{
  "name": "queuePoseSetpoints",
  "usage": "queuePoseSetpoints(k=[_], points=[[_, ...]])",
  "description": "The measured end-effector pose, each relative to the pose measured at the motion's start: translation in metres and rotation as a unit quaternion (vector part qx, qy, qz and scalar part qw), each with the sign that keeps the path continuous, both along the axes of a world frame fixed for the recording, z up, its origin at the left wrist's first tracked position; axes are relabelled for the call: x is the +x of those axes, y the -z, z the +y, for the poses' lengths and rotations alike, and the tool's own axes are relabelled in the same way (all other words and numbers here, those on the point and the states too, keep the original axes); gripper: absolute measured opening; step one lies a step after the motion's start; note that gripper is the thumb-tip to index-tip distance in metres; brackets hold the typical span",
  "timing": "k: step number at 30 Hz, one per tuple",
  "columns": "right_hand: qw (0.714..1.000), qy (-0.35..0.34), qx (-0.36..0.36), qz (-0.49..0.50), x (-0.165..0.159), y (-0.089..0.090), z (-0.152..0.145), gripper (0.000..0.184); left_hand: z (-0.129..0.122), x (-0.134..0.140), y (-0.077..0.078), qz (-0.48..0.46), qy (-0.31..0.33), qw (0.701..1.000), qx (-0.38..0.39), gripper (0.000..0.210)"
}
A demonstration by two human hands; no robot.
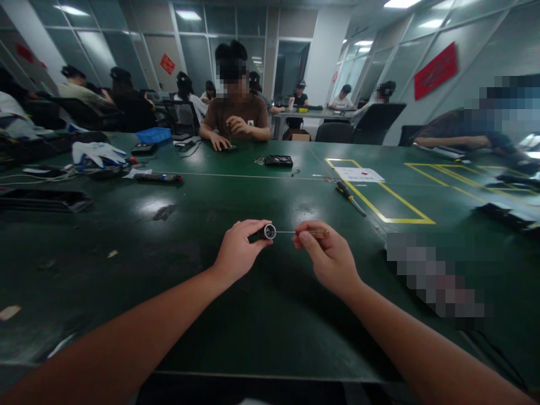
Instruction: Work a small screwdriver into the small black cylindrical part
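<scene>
My left hand (241, 246) is closed around a small dark cylinder with a silver rim (270, 231); its round open end faces me. A screwdriver (318, 232) with a brownish, see-through handle is gripped in my right hand (333, 256). Its thin metal shaft points left and reaches the cylinder's rim; I cannot tell whether the tip is inside or only touching. Both hands are held above the green table (202, 315), in front of me.
A black and yellow screwdriver (351, 197) lies beyond my right hand. Yellow tape outlines (407, 220) and a paper sheet (358, 174) are behind it. A black case (278, 161) lies farther off. White gloves (97, 154) and a blue basket (153, 135) are at left. A person (236, 112) works opposite.
</scene>
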State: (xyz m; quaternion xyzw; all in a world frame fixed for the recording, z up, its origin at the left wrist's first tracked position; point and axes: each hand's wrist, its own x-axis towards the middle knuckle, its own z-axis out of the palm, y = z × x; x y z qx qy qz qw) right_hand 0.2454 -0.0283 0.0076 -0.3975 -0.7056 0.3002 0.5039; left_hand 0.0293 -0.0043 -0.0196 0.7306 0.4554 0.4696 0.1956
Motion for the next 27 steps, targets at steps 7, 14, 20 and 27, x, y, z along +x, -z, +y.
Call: queuePoseSetpoints(k=[7, 14, 20, 27], points=[[0.955, -0.117, 0.150, -0.228, -0.008, -0.007, -0.015, 0.021, 0.003, -0.001, 0.001, -0.002, -0.019, 1.000, -0.003, 0.034], [0.937, -0.109, 0.194, -0.267, -0.014, -0.007, -0.023, 0.013, 0.006, -0.004, 0.001, 0.004, -0.035, 0.999, 0.007, 0.037], [0.975, -0.074, 0.110, -0.177, -0.009, -0.006, -0.022, 0.011, 0.003, -0.004, -0.003, 0.012, -0.029, 0.999, 0.013, 0.035], [0.987, -0.081, 0.060, -0.125, -0.007, -0.004, -0.017, 0.010, 0.002, -0.004, -0.006, 0.024, -0.028, 0.999, 0.011, 0.033]])
